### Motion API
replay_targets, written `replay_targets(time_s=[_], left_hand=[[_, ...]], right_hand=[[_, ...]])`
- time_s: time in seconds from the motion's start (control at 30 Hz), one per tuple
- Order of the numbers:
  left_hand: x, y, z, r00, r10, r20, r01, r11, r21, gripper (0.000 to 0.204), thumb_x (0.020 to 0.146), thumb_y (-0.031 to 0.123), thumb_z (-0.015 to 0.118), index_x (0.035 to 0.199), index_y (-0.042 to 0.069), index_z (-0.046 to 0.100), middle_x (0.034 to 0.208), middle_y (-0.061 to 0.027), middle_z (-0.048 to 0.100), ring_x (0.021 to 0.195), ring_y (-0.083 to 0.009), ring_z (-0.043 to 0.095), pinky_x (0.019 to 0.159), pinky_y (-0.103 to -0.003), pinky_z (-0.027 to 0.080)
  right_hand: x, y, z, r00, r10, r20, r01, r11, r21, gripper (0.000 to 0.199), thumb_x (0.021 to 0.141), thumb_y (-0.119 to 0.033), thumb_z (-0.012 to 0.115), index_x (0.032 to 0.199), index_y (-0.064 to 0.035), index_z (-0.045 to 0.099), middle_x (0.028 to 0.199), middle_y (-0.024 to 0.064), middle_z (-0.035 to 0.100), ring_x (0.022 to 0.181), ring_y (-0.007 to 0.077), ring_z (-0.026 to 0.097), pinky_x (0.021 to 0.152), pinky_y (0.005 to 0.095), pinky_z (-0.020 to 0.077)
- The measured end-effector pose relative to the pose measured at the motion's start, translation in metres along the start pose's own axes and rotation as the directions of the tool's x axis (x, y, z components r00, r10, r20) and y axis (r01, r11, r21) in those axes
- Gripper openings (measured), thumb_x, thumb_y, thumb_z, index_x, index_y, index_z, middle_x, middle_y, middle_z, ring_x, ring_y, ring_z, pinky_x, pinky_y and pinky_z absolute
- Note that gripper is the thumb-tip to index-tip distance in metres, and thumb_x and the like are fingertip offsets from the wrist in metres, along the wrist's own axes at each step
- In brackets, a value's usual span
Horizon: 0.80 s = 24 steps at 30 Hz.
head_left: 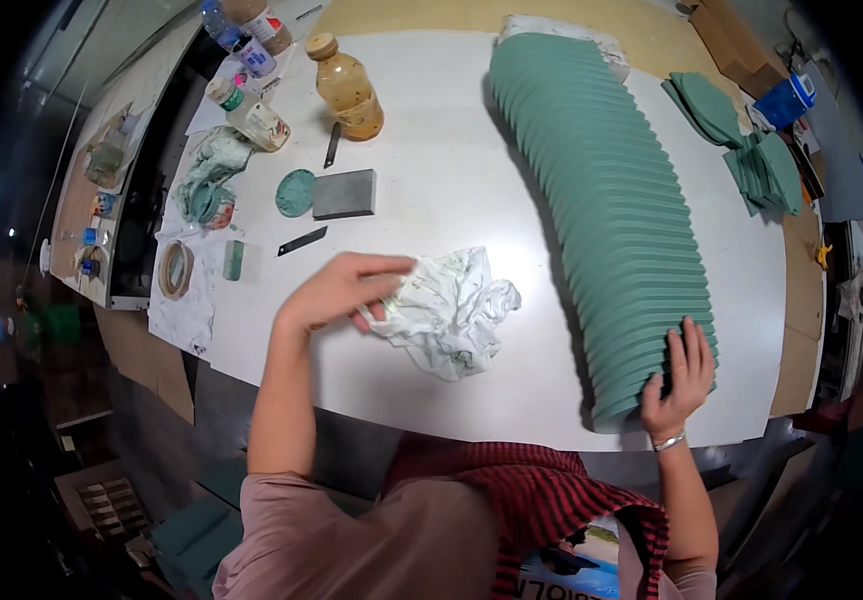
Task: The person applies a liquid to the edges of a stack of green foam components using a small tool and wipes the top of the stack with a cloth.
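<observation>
A crumpled white cloth (457, 320) lies on the table's near middle. At its left edge is my left hand (342, 290), with fingers apart and the index finger stretched over the fabric; I see no firm grip on it. To the right, a long, slightly curved row of thin green slabs (602, 200) stands packed together, running from the far side towards me. My right hand (680, 380), with a band at the wrist, rests on the row's near end. Its fingers lie spread over the slab edges, and the thumb points left.
Left of the cloth lie a grey block (345, 195), a round of green paste (296, 192) and a dark blade (303, 241). Beyond stands an amber bottle (349, 90). A tape roll (176, 270) sits far left. Loose green pieces (764, 165) and a blue container (786, 102) are at right.
</observation>
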<state>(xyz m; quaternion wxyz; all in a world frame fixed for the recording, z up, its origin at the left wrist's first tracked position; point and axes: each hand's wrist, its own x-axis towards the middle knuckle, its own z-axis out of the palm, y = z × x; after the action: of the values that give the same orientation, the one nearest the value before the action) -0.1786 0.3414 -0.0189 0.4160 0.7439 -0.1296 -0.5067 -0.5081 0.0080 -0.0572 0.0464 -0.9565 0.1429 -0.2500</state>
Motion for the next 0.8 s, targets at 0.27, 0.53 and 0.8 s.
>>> replay_targets(time_s=[0.27, 0.53, 0.8], left_hand=[[-0.018, -0.064, -0.092, 0.788, 0.26, -0.558, -0.361, 0.93, -0.076, 0.021, 0.093, 0.011, 0.065, 0.111, 0.002, 0.071, 0.08, 0.0008, 0.068, 0.062, -0.0066, 0.057, 0.057, -0.022, 0.048], [-0.003, -0.153, -0.256, 0.031, 0.479, -0.877, 0.156, 0.865, 0.477, 0.019, 0.089, 0.015, 0.066, 0.102, 0.002, 0.072, 0.088, -0.0131, 0.07, 0.084, -0.0292, 0.067, 0.078, -0.039, 0.052], [0.003, -0.2, -0.322, 0.186, 0.441, -0.878, 0.27, 0.836, 0.478, 0.023, 0.085, 0.011, 0.067, 0.1, -0.005, 0.073, 0.089, -0.0189, 0.073, 0.081, -0.0281, 0.069, 0.078, -0.036, 0.052]], right_hand=[[-0.002, -0.003, 0.001, 0.999, -0.007, 0.047, 0.008, 1.0, -0.029, 0.052, 0.094, -0.033, 0.042, 0.129, 0.0023, 0.059, 0.139, 0.0227, 0.055, 0.13, 0.0439, 0.048, 0.109, 0.0518, 0.0343], [0.001, 0.0, 0.002, 0.995, 0.014, 0.102, -0.009, 0.999, -0.052, 0.055, 0.097, -0.036, 0.038, 0.133, 0.0024, 0.055, 0.142, 0.0236, 0.052, 0.131, 0.0439, 0.046, 0.11, 0.0519, 0.0328], [0.006, -0.003, 0.002, 0.989, 0.071, 0.127, -0.064, 0.996, -0.061, 0.051, 0.086, -0.033, 0.045, 0.119, 0.0017, 0.061, 0.135, 0.024, 0.055, 0.124, 0.0444, 0.05, 0.105, 0.0522, 0.0372]])
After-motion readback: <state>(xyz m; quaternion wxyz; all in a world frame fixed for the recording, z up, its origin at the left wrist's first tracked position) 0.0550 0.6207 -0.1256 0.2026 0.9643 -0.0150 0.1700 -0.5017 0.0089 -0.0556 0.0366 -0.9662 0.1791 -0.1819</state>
